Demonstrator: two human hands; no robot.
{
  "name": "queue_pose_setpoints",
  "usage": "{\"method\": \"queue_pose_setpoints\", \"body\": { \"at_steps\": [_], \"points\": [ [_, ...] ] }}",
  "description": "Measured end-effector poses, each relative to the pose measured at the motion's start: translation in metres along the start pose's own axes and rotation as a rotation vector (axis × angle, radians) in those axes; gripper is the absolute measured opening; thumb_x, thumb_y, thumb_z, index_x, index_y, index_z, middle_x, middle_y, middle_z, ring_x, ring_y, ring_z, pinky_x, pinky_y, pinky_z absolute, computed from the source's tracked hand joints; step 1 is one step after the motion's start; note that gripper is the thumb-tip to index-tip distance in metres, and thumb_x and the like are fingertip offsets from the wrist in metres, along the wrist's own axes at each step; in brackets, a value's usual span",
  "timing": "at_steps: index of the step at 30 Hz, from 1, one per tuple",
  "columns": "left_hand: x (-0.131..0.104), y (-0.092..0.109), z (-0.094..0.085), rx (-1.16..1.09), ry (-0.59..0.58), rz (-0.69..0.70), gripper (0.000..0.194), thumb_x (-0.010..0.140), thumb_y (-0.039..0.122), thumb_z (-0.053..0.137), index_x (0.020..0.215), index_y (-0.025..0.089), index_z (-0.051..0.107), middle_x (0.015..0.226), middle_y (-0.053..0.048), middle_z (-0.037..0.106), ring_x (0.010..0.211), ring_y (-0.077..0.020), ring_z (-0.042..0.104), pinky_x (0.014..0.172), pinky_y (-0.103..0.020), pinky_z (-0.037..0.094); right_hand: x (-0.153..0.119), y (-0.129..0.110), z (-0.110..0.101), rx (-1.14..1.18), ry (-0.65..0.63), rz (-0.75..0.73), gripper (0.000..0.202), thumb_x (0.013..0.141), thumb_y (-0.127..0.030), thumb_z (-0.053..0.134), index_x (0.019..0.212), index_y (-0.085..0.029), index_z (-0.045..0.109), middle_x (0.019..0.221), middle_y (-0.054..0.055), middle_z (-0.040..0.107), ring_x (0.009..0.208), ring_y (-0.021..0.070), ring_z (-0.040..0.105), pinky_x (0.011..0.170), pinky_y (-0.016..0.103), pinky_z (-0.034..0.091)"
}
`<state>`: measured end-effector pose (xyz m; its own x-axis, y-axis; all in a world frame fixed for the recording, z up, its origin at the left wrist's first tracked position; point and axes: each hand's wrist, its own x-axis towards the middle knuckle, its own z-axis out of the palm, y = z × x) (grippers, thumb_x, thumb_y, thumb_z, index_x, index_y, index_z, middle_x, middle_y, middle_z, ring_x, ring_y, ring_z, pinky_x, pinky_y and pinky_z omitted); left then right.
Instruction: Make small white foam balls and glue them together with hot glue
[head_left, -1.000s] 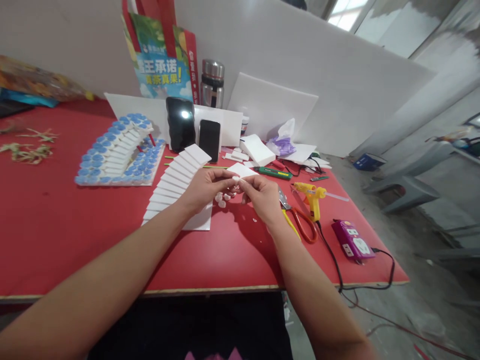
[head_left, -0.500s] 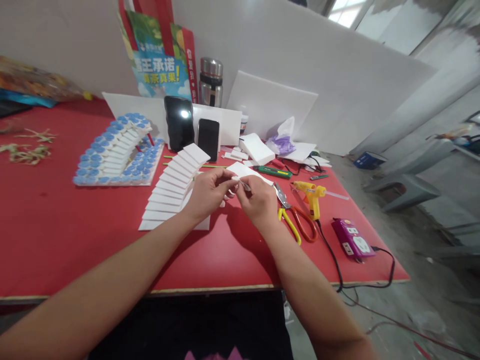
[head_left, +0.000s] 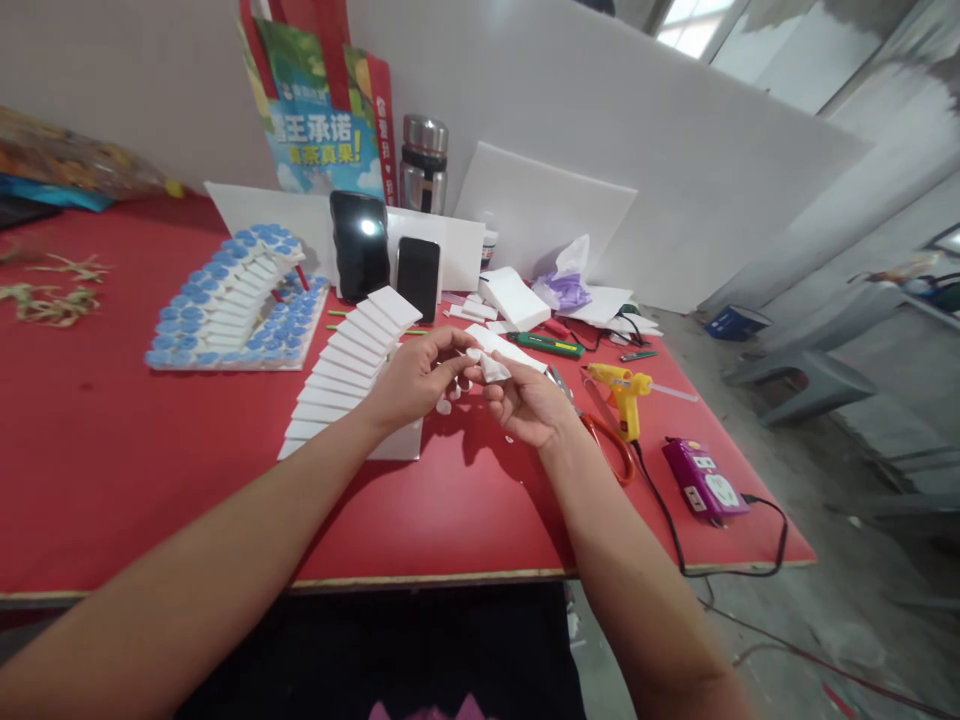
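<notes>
Surface (head_left: 225, 510), red, carries all items; its near edge lies close under the forearms, so a dropped part could roll or be swept off by a sleeve-level movement. Blue-and-white model (head_left: 240, 300) stands at the left, well apart from the work and at low risk. Stepped white strips (head_left: 341, 372) fan out just beside the left forearm; a lowered elbow or wrist could knock them out of line.

Hands: the left hand (head_left: 416, 378) pinches with thumb and forefinger; the right hand (head_left: 529, 400) grips from the other side, palm partly turned up. Both grasp the white piece (head_left: 492, 368), held above the surface between them. Whether it is one bit or two cannot be told. Uneven pull would probably tear or crease it.

Glue gun (head_left: 626, 395) lies right of the right hand, nozzle toward it. Caution: if hot, a backward sweep could cause a burn. Its cord (head_left: 664, 515) runs to the near edge; a snag could drag the gun.

Small white discs (head_left: 444, 407) lie below the left fingertips. Being light, they could scatter if brushed.
</notes>
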<state>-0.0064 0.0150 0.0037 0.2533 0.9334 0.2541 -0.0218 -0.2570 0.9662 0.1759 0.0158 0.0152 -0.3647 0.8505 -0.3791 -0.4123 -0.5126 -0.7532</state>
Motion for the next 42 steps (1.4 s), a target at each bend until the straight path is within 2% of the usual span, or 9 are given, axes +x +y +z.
{"method": "queue_pose_setpoints", "body": {
  "at_steps": [5, 9, 12, 17, 20, 25, 31, 37, 42],
  "points": [
    [0.000, 0.002, 0.000, 0.006, -0.037, 0.034, 0.020, 0.091, 0.034, 0.073, 0.100, 0.018, 0.067, 0.071, 0.000, 0.066, 0.054, -0.0115, 0.060, 0.052, -0.024, 0.051, -0.001, 0.000, -0.007, 0.028, -0.130, 0.007, 0.009, 0.101, -0.023, 0.062, 0.099, -0.016, 0.068, 0.080, 0.000, 0.072, 0.048, 0.0046, 0.046, 0.045, 0.011, 0.049],
    [-0.002, 0.006, 0.000, -0.016, -0.041, 0.027, 0.022, 0.092, 0.036, 0.073, 0.101, 0.017, 0.067, 0.077, -0.002, 0.070, 0.057, -0.0122, 0.062, 0.053, -0.025, 0.052, -0.002, 0.001, -0.008, -0.003, -0.174, -0.052, 0.009, 0.097, -0.025, 0.070, 0.098, -0.017, 0.070, 0.079, -0.003, 0.067, 0.049, 0.0033, 0.040, 0.044, 0.011, 0.042],
    [-0.002, 0.007, 0.000, -0.032, -0.028, 0.014, 0.024, 0.091, 0.037, 0.074, 0.101, 0.016, 0.067, 0.077, -0.003, 0.070, 0.057, -0.0122, 0.062, 0.052, -0.025, 0.053, -0.004, 0.002, -0.006, -0.039, -0.162, -0.107, 0.015, 0.090, -0.025, 0.077, 0.102, -0.017, 0.073, 0.078, -0.004, 0.064, 0.050, 0.0029, 0.038, 0.044, 0.012, 0.040],
    [-0.001, 0.007, 0.000, -0.013, -0.002, 0.011, 0.022, 0.091, 0.035, 0.075, 0.099, 0.016, 0.068, 0.069, -0.001, 0.067, 0.053, -0.0114, 0.060, 0.051, -0.024, 0.051, -0.007, 0.002, -0.004, -0.155, -0.102, -0.210, 0.030, 0.076, -0.037, 0.091, 0.093, -0.016, 0.078, 0.079, -0.003, 0.064, 0.054, 0.0039, 0.040, 0.047, 0.018, 0.043],
    [-0.001, 0.007, 0.000, -0.002, 0.010, -0.007, 0.023, 0.091, 0.036, 0.075, 0.100, 0.016, 0.068, 0.069, 0.000, 0.067, 0.053, -0.0121, 0.060, 0.050, -0.024, 0.051, -0.006, 0.004, -0.004, -0.234, -0.061, -0.289, 0.036, 0.071, -0.040, 0.094, 0.096, -0.016, 0.081, 0.075, -0.004, 0.064, 0.053, 0.0042, 0.042, 0.048, 0.020, 0.044],
    [-0.001, 0.006, 0.000, -0.044, 0.026, -0.047, 0.024, 0.090, 0.036, 0.077, 0.100, 0.016, 0.068, 0.070, -0.002, 0.068, 0.056, -0.0137, 0.063, 0.051, -0.025, 0.053, -0.005, 0.008, -0.004, -0.455, 0.039, -0.463, 0.035, 0.077, -0.043, 0.088, 0.102, -0.019, 0.083, 0.070, -0.003, 0.066, 0.051, 0.0077, 0.050, 0.049, 0.025, 0.048],
    [-0.001, 0.004, 0.001, -0.111, 0.024, -0.089, 0.024, 0.089, 0.035, 0.078, 0.099, 0.016, 0.067, 0.070, -0.001, 0.067, 0.055, -0.0137, 0.065, 0.049, -0.025, 0.052, -0.008, 0.011, 0.000, -0.755, 0.159, -0.680, 0.028, 0.087, -0.045, 0.079, 0.093, -0.018, 0.081, 0.069, -0.001, 0.071, 0.049, 0.0116, 0.060, 0.051, 0.027, 0.049],
    [-0.001, 0.005, 0.002, -0.155, 0.036, -0.089, 0.028, 0.086, 0.036, 0.081, 0.099, 0.015, 0.067, 0.073, -0.001, 0.067, 0.056, -0.0129, 0.064, 0.051, -0.025, 0.053, -0.007, 0.013, -0.001, -0.900, 0.257, -0.756, 0.028, 0.094, -0.047, 0.073, 0.086, -0.020, 0.076, 0.068, 0.000, 0.073, 0.048, 0.0127, 0.061, 0.055, 0.028, 0.047],
    [-0.003, 0.004, 0.003, -0.143, 0.025, -0.118, 0.031, 0.085, 0.039, 0.083, 0.099, 0.016, 0.068, 0.071, -0.001, 0.068, 0.058, -0.0130, 0.064, 0.054, -0.026, 0.055, -0.008, 0.013, -0.001, -0.874, 0.250, -0.740, 0.025, 0.093, -0.044, 0.075, 0.084, -0.020, 0.075, 0.065, -0.001, 0.073, 0.050, 0.0150, 0.066, 0.056, 0.028, 0.051]
  ]
}}
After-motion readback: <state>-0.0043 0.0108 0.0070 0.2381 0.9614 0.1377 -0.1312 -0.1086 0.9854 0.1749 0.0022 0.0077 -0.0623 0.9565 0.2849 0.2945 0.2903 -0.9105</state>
